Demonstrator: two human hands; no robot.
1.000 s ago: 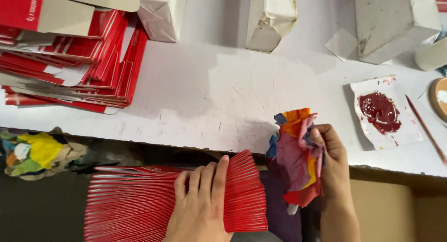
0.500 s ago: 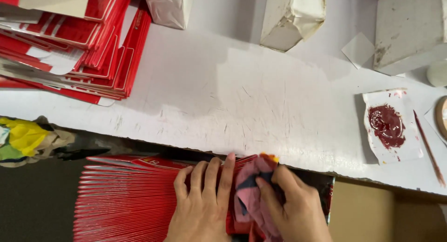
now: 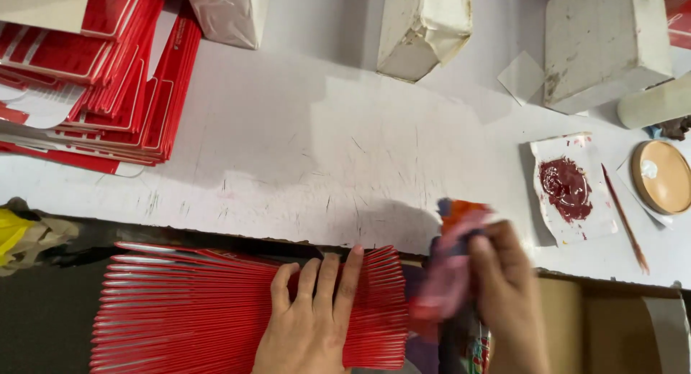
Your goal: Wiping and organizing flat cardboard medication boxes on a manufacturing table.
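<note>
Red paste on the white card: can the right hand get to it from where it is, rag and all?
Probably yes. The right hand holds the rag just left of the red paste, with only bare table between.

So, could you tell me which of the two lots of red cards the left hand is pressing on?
The fanned row of red cards at the near edge, under the left hand; the other pile lies untouched at the table's far left.
</note>
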